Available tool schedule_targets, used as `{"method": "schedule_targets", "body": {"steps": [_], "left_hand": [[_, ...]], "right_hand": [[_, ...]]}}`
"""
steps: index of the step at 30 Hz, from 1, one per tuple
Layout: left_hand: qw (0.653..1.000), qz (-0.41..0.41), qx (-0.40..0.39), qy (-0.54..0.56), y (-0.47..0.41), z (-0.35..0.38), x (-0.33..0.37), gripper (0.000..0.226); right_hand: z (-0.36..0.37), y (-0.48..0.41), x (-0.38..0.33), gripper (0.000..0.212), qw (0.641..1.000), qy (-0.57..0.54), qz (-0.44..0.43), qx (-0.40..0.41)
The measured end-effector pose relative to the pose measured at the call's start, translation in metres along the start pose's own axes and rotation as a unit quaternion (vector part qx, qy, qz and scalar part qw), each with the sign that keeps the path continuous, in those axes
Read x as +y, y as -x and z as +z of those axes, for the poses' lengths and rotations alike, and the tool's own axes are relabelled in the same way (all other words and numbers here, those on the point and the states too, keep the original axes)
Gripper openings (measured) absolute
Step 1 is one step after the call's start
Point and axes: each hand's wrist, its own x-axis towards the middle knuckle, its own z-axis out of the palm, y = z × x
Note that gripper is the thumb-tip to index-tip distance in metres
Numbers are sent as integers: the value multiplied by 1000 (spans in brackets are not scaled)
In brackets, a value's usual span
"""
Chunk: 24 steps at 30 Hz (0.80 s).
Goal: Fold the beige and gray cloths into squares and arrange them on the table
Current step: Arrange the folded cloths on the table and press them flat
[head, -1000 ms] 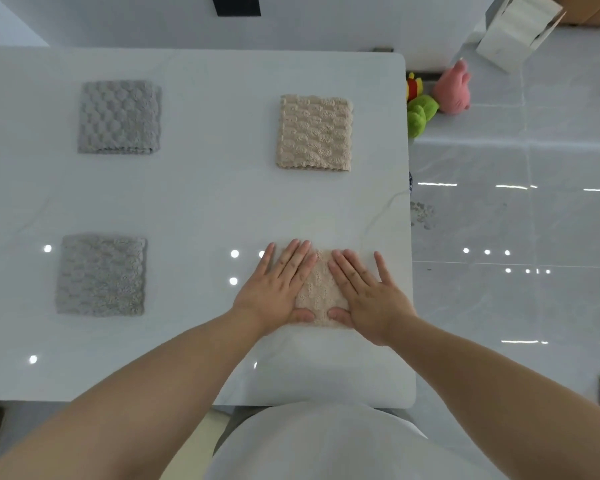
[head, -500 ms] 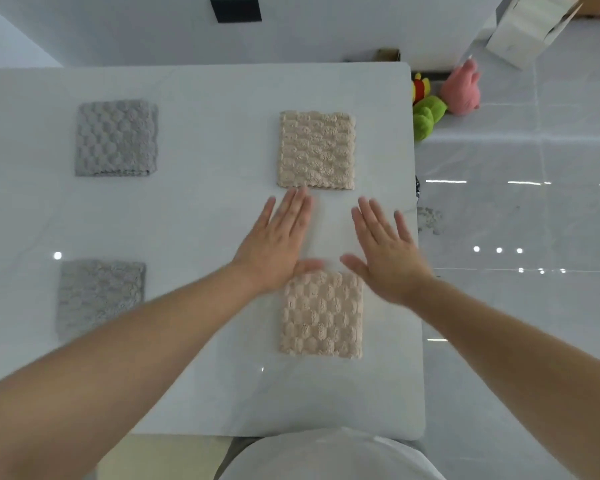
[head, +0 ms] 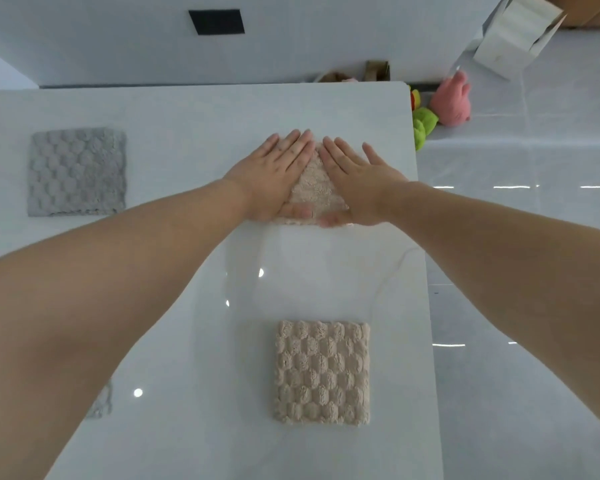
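Observation:
On the white table [head: 194, 112] lie several folded square cloths. My left hand [head: 274, 174] and my right hand [head: 355, 183] rest flat, fingers together, on the far beige cloth [head: 312, 188], covering most of it. The near beige cloth [head: 323, 372] lies untouched toward the table's front right. A folded gray cloth [head: 77, 171] sits at the far left. A second gray cloth [head: 101, 403] shows only a corner from under my left forearm.
The table's right edge [head: 426, 271] runs close beside both beige cloths. On the tiled floor beyond stand a pink plush toy [head: 452, 98], a green plush toy [head: 423, 124] and a white paper bag [head: 513, 32]. A wall is behind the table.
Both hands left the near beige cloth, reached forward and now press flat on the far beige cloth. The view has tilted forward with them.

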Motion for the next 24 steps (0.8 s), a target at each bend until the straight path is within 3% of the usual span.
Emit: {"method": "schedule_targets", "body": {"steps": [3, 7, 13, 18, 24], "left_hand": [[997, -29, -3, 68, 2, 15, -1, 122], [986, -110, -10, 128, 5, 21, 5, 129], [992, -104, -42, 62, 6, -1, 4, 127], [987, -87, 106, 88, 15, -2, 15, 81], [971, -152, 130, 134, 5, 34, 41, 65]], "right_hand": [[13, -5, 1, 136, 1000, -28, 0, 11], [20, -2, 5, 136, 998, -57, 19, 32], [-4, 1, 8, 127, 1000, -5, 15, -9], [0, 6, 1, 79, 991, 11, -23, 135], [32, -10, -32, 66, 983, -84, 54, 151]]}}
